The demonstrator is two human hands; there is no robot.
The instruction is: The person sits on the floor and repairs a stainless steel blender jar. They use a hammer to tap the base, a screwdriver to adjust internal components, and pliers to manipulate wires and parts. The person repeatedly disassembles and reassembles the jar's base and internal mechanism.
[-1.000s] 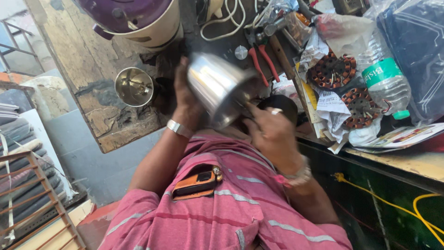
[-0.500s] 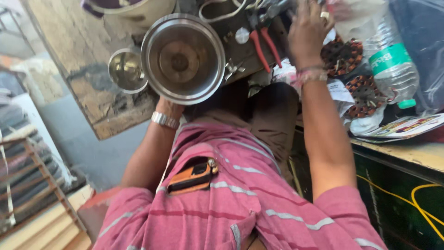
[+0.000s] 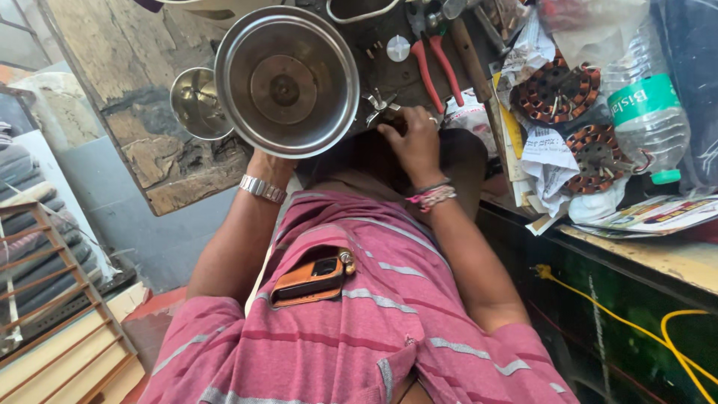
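While the head camera looks down past a pink striped shirt (image 3: 359,329), the left hand (image 3: 271,161) holds a steel mixer jar (image 3: 288,81) from underneath, its open mouth turned toward the camera so the round base plate inside shows; the fingers are hidden behind the jar, so how they close on it cannot be told, though the hand clearly carries it. Half a second ago the jar sat lower and further left in the picture; a second ago it was tilted on its side in front of the chest. The right hand (image 3: 413,138), which half a second ago was raised near the red-handled pliers (image 3: 432,67), has come down to the edge of the workbench (image 3: 695,262), fingers curled together over a small metal blade piece (image 3: 380,106) that lies just beside the jar's rim. Whether the fingertips actually pinch it I cannot tell. A smaller steel cup (image 3: 196,103) stands just left of the jar. To the right lie two copper-wound motor coils (image 3: 557,90) on paper and a plastic water bottle (image 3: 643,105).
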